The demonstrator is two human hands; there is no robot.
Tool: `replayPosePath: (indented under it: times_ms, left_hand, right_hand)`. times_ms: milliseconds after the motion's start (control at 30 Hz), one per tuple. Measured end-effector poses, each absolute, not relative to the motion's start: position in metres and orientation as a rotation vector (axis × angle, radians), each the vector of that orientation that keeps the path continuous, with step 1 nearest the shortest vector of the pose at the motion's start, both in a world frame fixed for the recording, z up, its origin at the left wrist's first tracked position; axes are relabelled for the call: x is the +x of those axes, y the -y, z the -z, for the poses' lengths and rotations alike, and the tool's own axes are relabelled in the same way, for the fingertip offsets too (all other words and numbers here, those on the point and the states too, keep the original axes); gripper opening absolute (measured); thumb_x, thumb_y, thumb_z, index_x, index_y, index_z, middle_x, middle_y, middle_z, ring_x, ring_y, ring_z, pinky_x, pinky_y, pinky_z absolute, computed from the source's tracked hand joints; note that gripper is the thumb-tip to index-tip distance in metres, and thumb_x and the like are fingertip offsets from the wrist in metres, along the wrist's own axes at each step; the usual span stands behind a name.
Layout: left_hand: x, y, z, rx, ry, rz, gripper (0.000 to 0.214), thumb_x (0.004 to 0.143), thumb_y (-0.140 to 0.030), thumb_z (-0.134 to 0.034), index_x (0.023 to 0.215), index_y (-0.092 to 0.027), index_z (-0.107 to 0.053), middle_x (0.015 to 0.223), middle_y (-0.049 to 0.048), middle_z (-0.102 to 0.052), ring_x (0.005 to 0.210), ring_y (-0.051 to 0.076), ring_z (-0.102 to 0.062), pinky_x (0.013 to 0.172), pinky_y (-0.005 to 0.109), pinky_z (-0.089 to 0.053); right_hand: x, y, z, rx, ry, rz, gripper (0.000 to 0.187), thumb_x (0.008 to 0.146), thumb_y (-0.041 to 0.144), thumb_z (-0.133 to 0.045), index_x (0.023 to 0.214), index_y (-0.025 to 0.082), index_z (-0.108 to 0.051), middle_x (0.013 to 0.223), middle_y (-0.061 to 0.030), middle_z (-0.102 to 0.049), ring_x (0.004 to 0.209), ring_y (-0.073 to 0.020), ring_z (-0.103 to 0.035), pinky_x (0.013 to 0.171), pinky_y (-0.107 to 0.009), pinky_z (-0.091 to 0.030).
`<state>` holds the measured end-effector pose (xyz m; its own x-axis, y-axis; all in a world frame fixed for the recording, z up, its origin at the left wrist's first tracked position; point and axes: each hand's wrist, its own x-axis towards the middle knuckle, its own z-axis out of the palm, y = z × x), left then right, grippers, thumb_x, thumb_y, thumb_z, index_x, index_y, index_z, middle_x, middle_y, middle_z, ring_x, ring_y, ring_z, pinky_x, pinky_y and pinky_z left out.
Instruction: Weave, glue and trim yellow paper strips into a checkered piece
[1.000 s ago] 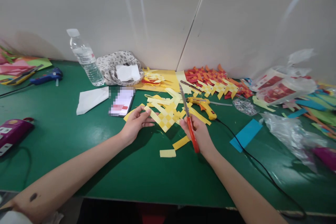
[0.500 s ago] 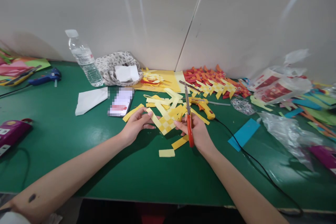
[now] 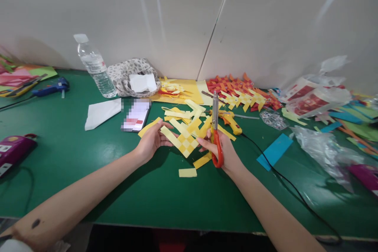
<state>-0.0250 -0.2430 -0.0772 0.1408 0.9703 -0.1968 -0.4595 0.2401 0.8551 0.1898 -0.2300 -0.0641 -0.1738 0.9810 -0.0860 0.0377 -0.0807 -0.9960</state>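
My left hand (image 3: 152, 140) pinches the left end of a woven piece of yellow paper strips (image 3: 186, 138), held just above the green table (image 3: 73, 157). My right hand (image 3: 223, 150) grips red-handled scissors (image 3: 215, 134) with the blades closed and pointing up and away. Its fingertips touch the right edge of the woven piece. Two loose yellow strip offcuts (image 3: 195, 166) lie on the table just below the hands.
A yellow glue gun (image 3: 232, 121) with a black cord lies right of the hands. Behind are a phone (image 3: 136, 115), white tissue (image 3: 102, 112), water bottle (image 3: 94, 66), cloth pouch (image 3: 132, 75), finished red and yellow woven pieces (image 3: 245, 92), plastic bags (image 3: 321, 98), a blue strip (image 3: 274, 151).
The scissors swung from leaning left to nearly upright. My right hand shifted left until its fingers reached the woven piece. The left hand tilted the woven piece slightly.
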Motion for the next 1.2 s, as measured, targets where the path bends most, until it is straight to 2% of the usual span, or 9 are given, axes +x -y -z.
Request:
replayPosePath:
  times_ms: [133,300,567,867,1000,1100,1200]
  left_hand:
    - [-0.024,0.245,0.081,0.816,-0.856,-1.167,0.023,0.076,-0.034,-0.067,0.088,-0.017,-0.059,0.078,0.0037,-0.070,0.066,0.013,-0.066,0.060,0.023,-0.054]
    - [-0.022,0.247,0.082,0.836,-0.919,-1.162,0.026,0.069,-0.034,-0.074,0.083,-0.017,-0.060,0.075,0.0011,-0.068,0.070,0.014,-0.065,0.059,0.022,-0.053]
    - [-0.022,0.246,0.085,0.865,-0.936,-1.202,0.024,0.070,-0.034,-0.074,0.077,-0.017,-0.060,0.075,0.0004,-0.069,0.073,0.013,-0.066,0.063,0.022,-0.053]
    - [-0.024,0.247,0.080,0.887,-0.954,-1.143,0.021,0.071,-0.033,-0.072,0.078,-0.016,-0.061,0.083,0.0032,-0.071,0.077,0.016,-0.067,0.065,0.024,-0.053]
    - [-0.023,0.250,0.077,0.953,-0.937,-1.059,0.023,0.073,-0.036,-0.069,0.084,-0.016,-0.063,0.088,0.0049,-0.071,0.083,0.018,-0.066,0.067,0.025,-0.052]
    - [-0.021,0.252,0.075,1.078,-0.965,-0.973,0.026,0.071,-0.037,-0.070,0.087,-0.017,-0.064,0.079,0.0026,-0.070,0.075,0.016,-0.064,0.066,0.024,-0.049]
    - [-0.021,0.255,0.074,1.332,-1.069,-0.814,0.027,0.071,-0.042,-0.070,0.076,-0.016,-0.068,0.065,0.0005,-0.064,0.057,0.012,-0.055,0.053,0.022,-0.040]
  right_hand:
    - [0.190,0.229,0.065,-1.199,1.309,-1.409,0.044,0.053,0.034,-0.082,0.069,0.022,-0.043,0.061,0.0075,-0.047,0.059,-0.0121,-0.056,0.056,-0.029,-0.055]
    - [0.189,0.230,0.063,-1.218,1.353,-1.375,0.045,0.054,0.040,-0.081,0.069,0.022,-0.042,0.062,0.0064,-0.047,0.059,-0.0136,-0.058,0.056,-0.031,-0.056]
    - [0.185,0.233,0.058,-1.243,1.358,-1.341,0.048,0.052,0.042,-0.082,0.068,0.022,-0.041,0.065,0.0061,-0.045,0.060,-0.0139,-0.057,0.057,-0.034,-0.056]
    - [0.187,0.232,0.058,-1.180,1.225,-1.338,0.044,0.051,0.031,-0.082,0.069,0.022,-0.043,0.073,0.0042,-0.053,0.069,-0.0138,-0.058,0.059,-0.030,-0.055]
    - [0.188,0.232,0.056,-1.163,1.185,-1.306,0.042,0.053,0.028,-0.080,0.070,0.022,-0.042,0.075,0.0039,-0.055,0.071,-0.0131,-0.057,0.059,-0.028,-0.052]
    - [0.188,0.233,0.056,-1.152,1.236,-1.305,0.040,0.054,0.027,-0.078,0.070,0.022,-0.041,0.074,0.0033,-0.056,0.070,-0.0141,-0.056,0.059,-0.028,-0.050]
    - [0.189,0.234,0.056,-1.152,1.291,-1.287,0.038,0.056,0.027,-0.077,0.069,0.022,-0.042,0.074,0.0024,-0.057,0.072,-0.0152,-0.056,0.065,-0.031,-0.050]
